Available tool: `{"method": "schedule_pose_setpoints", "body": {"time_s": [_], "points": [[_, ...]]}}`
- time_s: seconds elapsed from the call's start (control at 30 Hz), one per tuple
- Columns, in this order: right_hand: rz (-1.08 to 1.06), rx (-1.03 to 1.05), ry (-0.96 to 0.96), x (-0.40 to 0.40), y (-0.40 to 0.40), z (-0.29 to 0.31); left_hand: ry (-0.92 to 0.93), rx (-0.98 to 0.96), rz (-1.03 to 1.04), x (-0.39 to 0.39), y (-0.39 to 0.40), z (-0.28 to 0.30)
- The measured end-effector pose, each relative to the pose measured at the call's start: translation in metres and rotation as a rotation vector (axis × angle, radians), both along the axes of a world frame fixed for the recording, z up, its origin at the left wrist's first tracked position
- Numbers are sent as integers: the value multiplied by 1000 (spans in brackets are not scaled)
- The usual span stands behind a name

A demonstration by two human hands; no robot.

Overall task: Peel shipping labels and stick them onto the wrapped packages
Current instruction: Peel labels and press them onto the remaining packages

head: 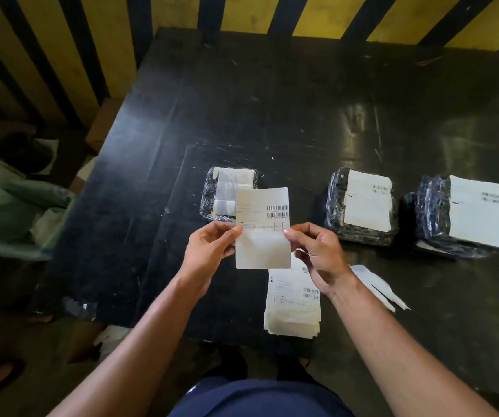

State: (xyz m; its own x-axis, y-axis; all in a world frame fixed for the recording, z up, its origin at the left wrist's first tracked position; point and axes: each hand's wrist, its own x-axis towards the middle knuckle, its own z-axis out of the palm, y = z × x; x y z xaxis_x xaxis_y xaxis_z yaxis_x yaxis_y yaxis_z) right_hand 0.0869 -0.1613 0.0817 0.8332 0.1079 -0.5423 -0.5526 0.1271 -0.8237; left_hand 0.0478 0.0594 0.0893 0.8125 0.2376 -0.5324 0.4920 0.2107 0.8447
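Fingers and thumb of my left hand [209, 248] are pinching the left edge of a shipping label [262, 228], about halfway down its side, while the thumb and forefinger of my right hand [317, 251] are pinching the opposite edge at the same height. I am holding the label upright above the black table [242, 100], printed side toward me, with the barcode sitting near its upper right corner and the lower half showing blank white. I cannot tell whether its backing is on or off.

Behind the label's upper left corner I am seeing a wrapped package [221, 194] in dark plastic, lying on the table with pale strips across its top; the label is overlapping its near right corner in my view. Well to the right, a second package [362, 204] is lying with a white label stuck on its top face, and just beside that a third package [464, 216] is sitting, also labelled, resting on something pale I cannot make out.

Under my right hand, a stack of labels [293, 305] is lying near the table's near edge, barcodes showing on the top sheets. Just to the right of my right wrist, some white backing strips [380, 288] are lying loosely on the table. A yellow and black striped wall [302, 13] is rising behind the far edge.
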Motion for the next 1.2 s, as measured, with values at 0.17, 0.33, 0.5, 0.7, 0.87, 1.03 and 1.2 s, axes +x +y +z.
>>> {"method": "schedule_pose_setpoints", "body": {"time_s": [0.17,0.33,0.5,0.7,0.87,1.03,1.2], "points": [[-53,-218,-9,7,28,-17,36,236,22,12,12,-18],[-146,-338,30,24,64,-43,64,421,30,32,27,-41],[-183,-405,43,62,94,-59,113,514,6,72,49,-56],[-185,-451,89,107,118,-73,130,563,-13,124,69,-70],[-183,-502,137,129,128,-85,182,620,-43,152,78,-83],[-181,-537,168,133,134,-91,218,638,-56,157,80,-92],[-183,-563,168,134,137,-95,249,652,-63,160,81,-94]]}}
